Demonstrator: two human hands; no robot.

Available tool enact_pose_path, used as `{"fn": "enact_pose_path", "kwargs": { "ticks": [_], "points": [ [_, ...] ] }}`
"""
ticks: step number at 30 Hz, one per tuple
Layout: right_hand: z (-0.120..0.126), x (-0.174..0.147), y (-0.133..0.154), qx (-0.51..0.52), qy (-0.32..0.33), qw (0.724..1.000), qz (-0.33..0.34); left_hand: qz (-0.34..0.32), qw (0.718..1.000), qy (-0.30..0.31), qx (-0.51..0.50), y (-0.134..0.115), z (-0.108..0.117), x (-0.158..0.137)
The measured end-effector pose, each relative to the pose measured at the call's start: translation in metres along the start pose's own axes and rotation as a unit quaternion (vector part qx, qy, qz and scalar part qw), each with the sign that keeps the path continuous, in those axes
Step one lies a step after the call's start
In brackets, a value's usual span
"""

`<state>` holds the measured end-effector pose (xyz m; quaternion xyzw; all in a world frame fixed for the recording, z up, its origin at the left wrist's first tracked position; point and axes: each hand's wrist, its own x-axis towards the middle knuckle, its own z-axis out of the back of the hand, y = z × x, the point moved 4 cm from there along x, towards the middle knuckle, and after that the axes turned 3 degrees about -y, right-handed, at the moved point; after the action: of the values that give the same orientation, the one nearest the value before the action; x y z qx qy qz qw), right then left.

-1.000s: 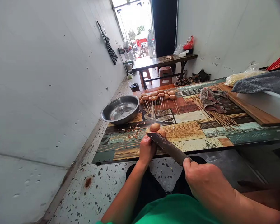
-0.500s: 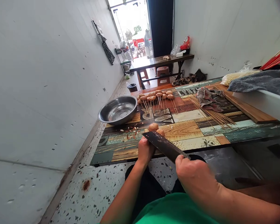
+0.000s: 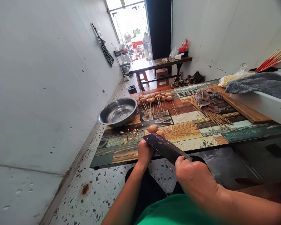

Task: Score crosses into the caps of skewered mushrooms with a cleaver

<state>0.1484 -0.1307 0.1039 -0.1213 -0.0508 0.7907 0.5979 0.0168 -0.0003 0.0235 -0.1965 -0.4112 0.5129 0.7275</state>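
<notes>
My right hand (image 3: 194,175) is closed around the handle of a dark, broad-bladed cleaver (image 3: 165,147), which slants up and to the left over the table's near edge. Behind the blade's far end is my left hand (image 3: 145,153), curled, with the thumb tip by the blade. Most of its fingers and whatever they hold are hidden. Just beyond the blade lie brown mushrooms: one whole (image 3: 153,128) and another (image 3: 160,133) partly covered by the cleaver. Brown and white trimmings (image 3: 132,135) are scattered to the left.
A steel basin (image 3: 118,112) stands at the table's left edge. Skewered mushrooms (image 3: 158,97) are lined up farther back. Loose bamboo skewers (image 3: 212,115), a crumpled cloth (image 3: 207,100), a wooden board (image 3: 250,109) and a white tub (image 3: 267,101) with a grey towel (image 3: 255,84) occupy the right.
The view has shifted very slightly. Both hands and the cleaver keep nearly the same position, the blade tilting a little; the mushrooms lie as before.
</notes>
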Motion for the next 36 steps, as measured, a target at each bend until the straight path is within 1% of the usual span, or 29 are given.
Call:
{"fn": "enact_pose_path", "kwargs": {
  "ticks": [3, 7, 9, 12, 14, 17, 19, 21, 23, 26, 29, 33, 35, 36],
  "points": [
    [0.0, -0.001, 0.002, -0.005, -0.009, 1.0, 0.0, -0.014, 1.0, 0.006, -0.006, -0.002, 0.0, 0.0],
    [0.009, 0.001, 0.003, 0.017, -0.03, 0.999, -0.015, -0.002, 1.0, -0.008, 0.02, 0.001, 0.0, 0.0],
    [0.013, 0.0, -0.003, 0.036, -0.027, 0.999, -0.021, -0.02, 1.0, -0.009, 0.017, 0.003, -0.001, 0.0],
    [0.012, -0.009, -0.025, 0.087, -0.037, 0.995, -0.038, -0.063, 0.998, -0.019, -0.004, 0.003, -0.003, 0.001],
    [0.007, -0.017, -0.045, 0.127, -0.08, 0.987, -0.055, -0.076, 0.996, -0.037, 0.008, 0.001, -0.004, 0.001],
    [-0.006, -0.031, -0.071, 0.184, -0.163, 0.966, -0.086, -0.084, 0.992, -0.052, 0.078, -0.008, -0.006, 0.002],
    [-0.016, -0.037, -0.082, 0.235, -0.181, 0.949, -0.104, -0.08, 0.988, -0.05, 0.125, -0.016, -0.008, 0.006],
    [-0.025, -0.043, -0.086, 0.292, -0.167, 0.934, -0.12, -0.063, 0.986, -0.039, 0.153, -0.023, -0.01, 0.013],
    [-0.031, -0.048, -0.088, 0.336, -0.141, 0.921, -0.135, -0.037, 0.985, -0.008, 0.167, -0.027, -0.012, 0.022],
    [-0.037, -0.054, -0.091, 0.374, -0.106, 0.908, -0.156, 0.01, 0.983, 0.05, 0.179, -0.028, -0.013, 0.034],
    [-0.043, -0.058, -0.093, 0.4, -0.095, 0.896, -0.166, 0.043, 0.976, 0.085, 0.198, -0.029, -0.011, 0.041],
    [-0.054, -0.061, -0.098, 0.422, -0.101, 0.884, -0.174, 0.044, 0.968, 0.093, 0.227, -0.031, -0.009, 0.045],
    [-0.059, -0.063, -0.1, 0.43, -0.104, 0.879, -0.176, 0.049, 0.97, 0.075, 0.228, -0.028, -0.003, 0.048],
    [-0.06, -0.064, -0.101, 0.433, -0.104, 0.877, -0.177, 0.054, 0.971, 0.057, 0.228, -0.026, 0.001, 0.05]
  ]
}}
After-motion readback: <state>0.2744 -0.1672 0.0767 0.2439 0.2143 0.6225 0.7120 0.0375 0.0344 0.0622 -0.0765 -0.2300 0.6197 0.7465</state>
